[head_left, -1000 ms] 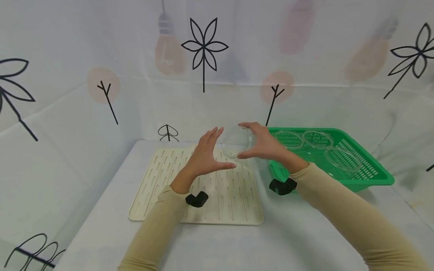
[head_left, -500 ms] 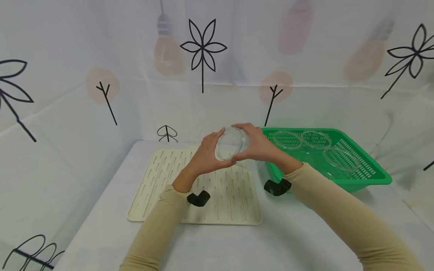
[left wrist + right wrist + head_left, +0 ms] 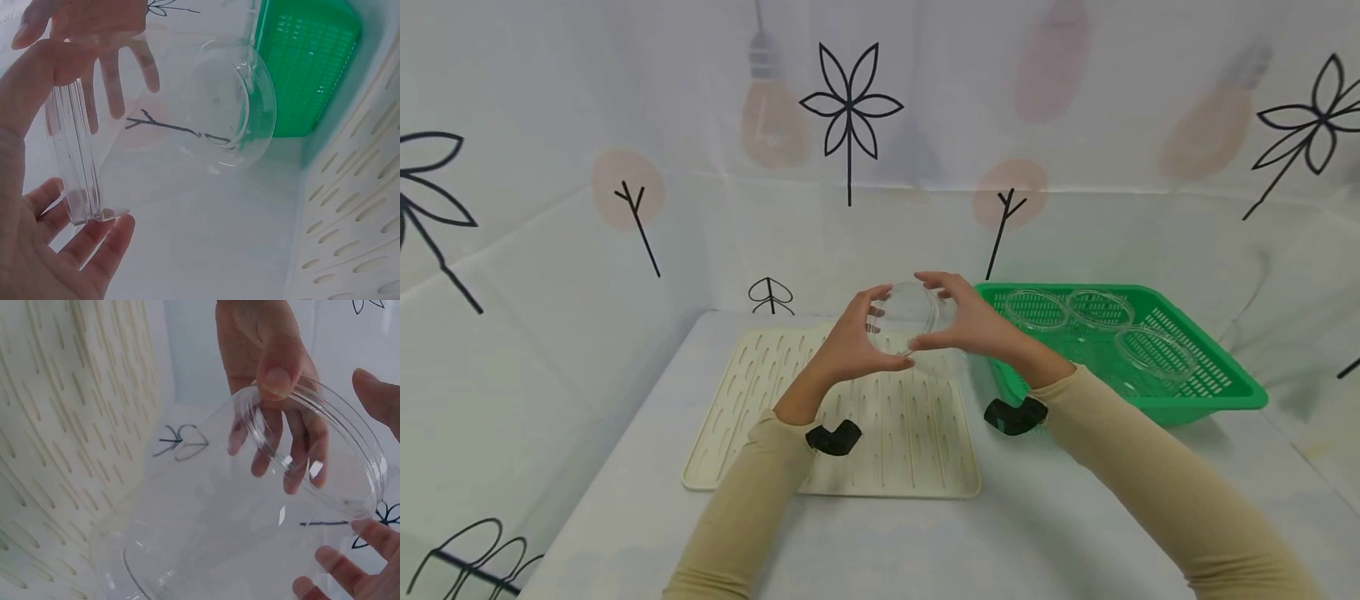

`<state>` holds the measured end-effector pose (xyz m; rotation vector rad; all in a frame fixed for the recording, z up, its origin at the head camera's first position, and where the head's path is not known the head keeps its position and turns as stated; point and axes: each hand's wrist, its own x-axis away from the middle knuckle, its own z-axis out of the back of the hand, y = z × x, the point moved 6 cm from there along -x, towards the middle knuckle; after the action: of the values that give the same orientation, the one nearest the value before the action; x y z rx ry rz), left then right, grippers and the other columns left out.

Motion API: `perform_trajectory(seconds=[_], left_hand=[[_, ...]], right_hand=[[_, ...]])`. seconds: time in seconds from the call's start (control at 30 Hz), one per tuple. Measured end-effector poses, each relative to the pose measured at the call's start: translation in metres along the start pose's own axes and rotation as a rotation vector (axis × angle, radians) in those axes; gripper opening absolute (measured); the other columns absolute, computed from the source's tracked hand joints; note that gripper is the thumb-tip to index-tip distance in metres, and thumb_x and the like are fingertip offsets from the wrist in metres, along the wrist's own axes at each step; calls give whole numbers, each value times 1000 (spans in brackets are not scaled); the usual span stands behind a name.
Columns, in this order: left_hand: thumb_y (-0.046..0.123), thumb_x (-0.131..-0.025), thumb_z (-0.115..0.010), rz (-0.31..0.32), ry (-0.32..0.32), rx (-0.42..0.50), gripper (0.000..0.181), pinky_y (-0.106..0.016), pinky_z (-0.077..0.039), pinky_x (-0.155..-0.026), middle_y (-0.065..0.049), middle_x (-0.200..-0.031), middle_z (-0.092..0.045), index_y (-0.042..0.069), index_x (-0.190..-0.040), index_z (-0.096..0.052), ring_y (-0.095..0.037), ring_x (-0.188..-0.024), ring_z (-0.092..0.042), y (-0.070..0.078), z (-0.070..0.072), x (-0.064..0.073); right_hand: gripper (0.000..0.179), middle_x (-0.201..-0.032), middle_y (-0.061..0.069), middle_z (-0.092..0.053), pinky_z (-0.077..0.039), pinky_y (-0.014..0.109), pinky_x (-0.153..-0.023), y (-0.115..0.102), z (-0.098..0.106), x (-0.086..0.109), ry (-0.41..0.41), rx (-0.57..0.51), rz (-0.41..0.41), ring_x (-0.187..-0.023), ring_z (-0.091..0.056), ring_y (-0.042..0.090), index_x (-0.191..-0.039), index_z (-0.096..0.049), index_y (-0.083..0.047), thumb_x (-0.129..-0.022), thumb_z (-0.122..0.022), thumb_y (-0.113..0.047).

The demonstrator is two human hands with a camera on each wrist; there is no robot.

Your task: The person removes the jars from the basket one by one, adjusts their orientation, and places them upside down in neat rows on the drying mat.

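In the head view a clear round container [image 3: 904, 315] with a ridged rim is held on its side above the cream ribbed mat [image 3: 895, 433]. My left hand [image 3: 850, 343] grips the rim, its thumb on one side and fingers on the other, as the left wrist view shows. Through the clear wall some of those fingers are visible. Opposite it my right hand [image 3: 973, 321] stays close around the rim with relaxed, spread fingers. From the right wrist the right thumb [image 3: 376, 400] is seen apart from the rim [image 3: 369, 481], while a fingertip sits right at it.
On the right stands a green perforated basket [image 3: 1228, 396] holding several clear round pieces like it [image 3: 1157, 353]. White cloth covers the table [image 3: 925, 542]. A printed curtain [image 3: 917, 225] hangs behind.
The container has moved slightly left. First the right hand held it alone with the left hand open beside it; then both hands met on it. Now the left hand grips and the right has loosened.
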<state>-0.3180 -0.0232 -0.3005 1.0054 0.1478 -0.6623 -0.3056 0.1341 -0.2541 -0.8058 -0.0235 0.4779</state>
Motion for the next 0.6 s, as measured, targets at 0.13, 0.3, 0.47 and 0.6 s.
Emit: perform_trajectory(seconds=[0.13,0.3,0.47,0.6], left_hand=[[23,-67,-84,31,28,28,98,-43,-48,-86,-10,-137,-36,15,-144,-25,-28,-110,-47,-3,4,3],[20,-66,-85,50,55,71,99,-42,-49,-83,-10,-136,-35,14,-144,-23,-29,-109,-47,-8,9,7],[18,-67,-84,46,60,123,99,-45,-48,-85,-9,-138,-32,14,-144,-22,-30,-113,-45,-12,12,10],[14,-68,-83,52,61,146,99,-43,-47,-88,-9,-141,-30,13,-144,-19,-30,-116,-43,-12,14,11]], right_hand=[[90,-144,11,-28,-40,56,-91,6,3,4,75,-79,-62,-131,-26,30,-146,-28,-20,-73,-80,-34],[86,-146,13,-27,-34,56,-97,16,4,9,194,-199,-90,-132,-25,31,-146,-26,-17,-77,-77,-26],[84,-145,14,-29,-26,52,-104,27,1,14,286,-273,-80,-131,-28,31,-146,-25,-14,-80,-74,-25],[82,-145,13,-29,-28,50,-104,38,-8,20,338,-361,-92,-130,-29,31,-147,-24,-14,-81,-73,-25]])
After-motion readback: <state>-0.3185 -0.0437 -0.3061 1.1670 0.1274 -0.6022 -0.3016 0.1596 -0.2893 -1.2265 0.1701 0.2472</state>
